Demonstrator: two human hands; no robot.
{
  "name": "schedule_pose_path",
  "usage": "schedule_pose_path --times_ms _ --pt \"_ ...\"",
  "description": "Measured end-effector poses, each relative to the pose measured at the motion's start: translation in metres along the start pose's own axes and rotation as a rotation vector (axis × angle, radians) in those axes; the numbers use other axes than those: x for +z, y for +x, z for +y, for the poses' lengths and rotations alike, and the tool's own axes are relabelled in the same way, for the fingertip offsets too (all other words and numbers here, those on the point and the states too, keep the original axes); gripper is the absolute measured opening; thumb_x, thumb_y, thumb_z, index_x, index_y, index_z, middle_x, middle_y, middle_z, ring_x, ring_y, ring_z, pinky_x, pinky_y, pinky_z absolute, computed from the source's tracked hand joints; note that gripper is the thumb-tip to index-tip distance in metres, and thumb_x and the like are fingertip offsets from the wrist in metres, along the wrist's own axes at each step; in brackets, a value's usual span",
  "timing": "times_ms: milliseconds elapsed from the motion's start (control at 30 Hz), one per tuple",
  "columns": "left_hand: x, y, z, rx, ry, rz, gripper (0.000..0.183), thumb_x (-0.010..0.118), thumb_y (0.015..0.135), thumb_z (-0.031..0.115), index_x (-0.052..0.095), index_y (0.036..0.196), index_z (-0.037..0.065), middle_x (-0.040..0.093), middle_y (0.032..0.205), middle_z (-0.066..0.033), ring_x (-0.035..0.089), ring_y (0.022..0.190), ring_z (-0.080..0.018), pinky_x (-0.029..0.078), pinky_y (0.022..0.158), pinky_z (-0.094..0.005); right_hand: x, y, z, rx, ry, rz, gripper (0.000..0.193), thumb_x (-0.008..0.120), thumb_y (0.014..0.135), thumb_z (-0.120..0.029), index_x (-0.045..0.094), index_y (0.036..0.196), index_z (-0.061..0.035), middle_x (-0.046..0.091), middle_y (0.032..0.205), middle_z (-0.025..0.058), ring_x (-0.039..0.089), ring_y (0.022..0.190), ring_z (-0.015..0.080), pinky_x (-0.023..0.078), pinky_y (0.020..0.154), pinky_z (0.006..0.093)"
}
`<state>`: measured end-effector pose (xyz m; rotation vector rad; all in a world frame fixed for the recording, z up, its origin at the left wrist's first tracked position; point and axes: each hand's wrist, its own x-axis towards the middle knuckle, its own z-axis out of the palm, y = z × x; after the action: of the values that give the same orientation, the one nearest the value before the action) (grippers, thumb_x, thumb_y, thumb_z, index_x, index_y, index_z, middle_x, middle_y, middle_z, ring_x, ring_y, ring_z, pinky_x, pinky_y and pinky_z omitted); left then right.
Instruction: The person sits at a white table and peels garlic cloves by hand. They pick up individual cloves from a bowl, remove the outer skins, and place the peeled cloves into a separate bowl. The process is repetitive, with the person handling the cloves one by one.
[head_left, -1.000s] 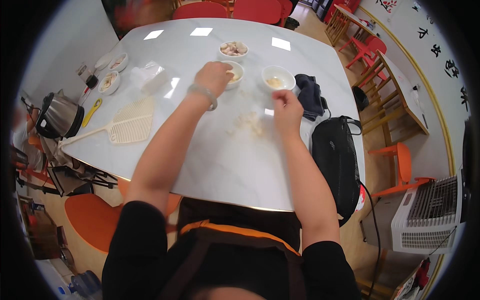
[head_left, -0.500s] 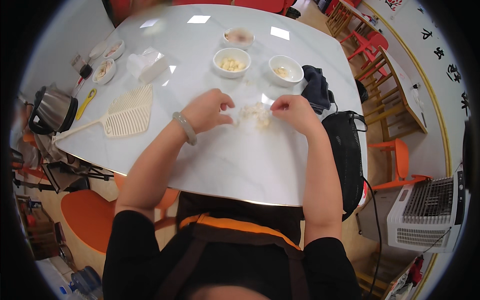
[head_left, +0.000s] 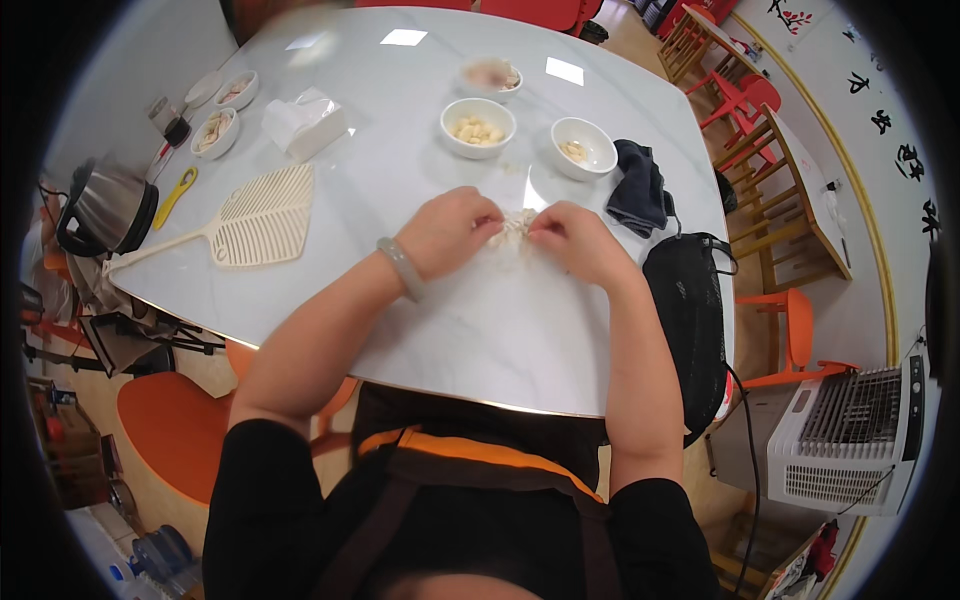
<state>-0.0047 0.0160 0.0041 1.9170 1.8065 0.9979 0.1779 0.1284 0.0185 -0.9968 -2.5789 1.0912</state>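
A small heap of pale, papery garlic skins (head_left: pixel 514 232) lies on the white table, somewhat blurred. At its left edge my left hand (head_left: pixel 450 232), with a pale bangle on the wrist, has its fingers closed in a pinch on the skins. My right hand (head_left: pixel 578 240) pinches them from the other side. Whether a clove is hidden among them I cannot tell. Beyond the hands stands a white bowl (head_left: pixel 445 128) of peeled garlic cloves (head_left: pixel 478 130). To its right another white bowl (head_left: pixel 600 162) holds a few cloves. A third bowl (head_left: pixel 510 92) farther back is partly blurred.
On the left lie a cream slotted fly swatter (head_left: pixel 262 215), a yellow peeler (head_left: pixel 176 197), a kettle (head_left: pixel 112 210), a tissue pack (head_left: pixel 305 125) and two small bowls (head_left: pixel 214 134) with pale pieces. A dark cloth (head_left: pixel 636 190) and black mesh pouch (head_left: pixel 685 310) lie along the right edge.
My hands have moved inward onto the garlic skins, and my left fingers have gone from spread to pinched. The skins are gathered closer together. The view has shifted slightly.
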Motion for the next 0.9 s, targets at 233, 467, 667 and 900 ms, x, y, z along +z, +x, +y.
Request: schedule_pose_path --times_ms 233,467,667,900 --pt "0.004 0.002 0.005 -0.132 -0.490 0.090 0.025 0.062 0.082 0.004 0.062 0.107 0.001 0.062 0.088 -0.0052 0.058 0.075 -0.0102 0.050 0.068 -0.0231 0.009 0.010 0.001 0.043 0.830 0.027 0.013 0.061 0.084 -0.012 0.063 0.091 -0.0018 0.062 0.081 0.0018 0.054 0.069 0.0074 0.044 0.062 0.0219" --pt "0.004 0.005 0.000 -0.194 -0.655 0.104 0.027 0.064 0.081 0.003 0.061 0.108 -0.002 0.064 0.088 -0.0030 0.057 0.075 -0.0070 0.050 0.069 -0.0207 0.026 0.006 -0.015 -0.036 1.018 0.068 0.017 0.062 0.083 -0.011 0.060 0.096 0.0000 0.063 0.083 0.0040 0.055 0.069 0.0081 0.045 0.063 0.0215" --pt "0.003 0.005 0.001 -0.241 -0.746 0.075 0.029 0.066 0.081 0.008 0.062 0.107 -0.003 0.065 0.088 -0.0041 0.056 0.076 -0.0071 0.048 0.068 -0.0213 0.028 0.007 -0.015 -0.085 0.981 0.115 0.018 0.065 0.082 -0.011 0.061 0.095 0.0006 0.063 0.080 0.0052 0.055 0.068 0.0082 0.045 0.061 0.0222" --pt "-0.001 0.003 0.006 -0.239 -0.898 0.073 0.025 0.062 0.085 0.007 0.061 0.107 -0.004 0.065 0.095 -0.0084 0.062 0.084 -0.0117 0.052 0.076 -0.0243 0.029 0.005 -0.016 -0.124 0.918 0.174 0.015 0.064 0.082 -0.010 0.063 0.092 0.0012 0.064 0.081 0.0052 0.056 0.068 0.0086 0.045 0.062 0.0219"
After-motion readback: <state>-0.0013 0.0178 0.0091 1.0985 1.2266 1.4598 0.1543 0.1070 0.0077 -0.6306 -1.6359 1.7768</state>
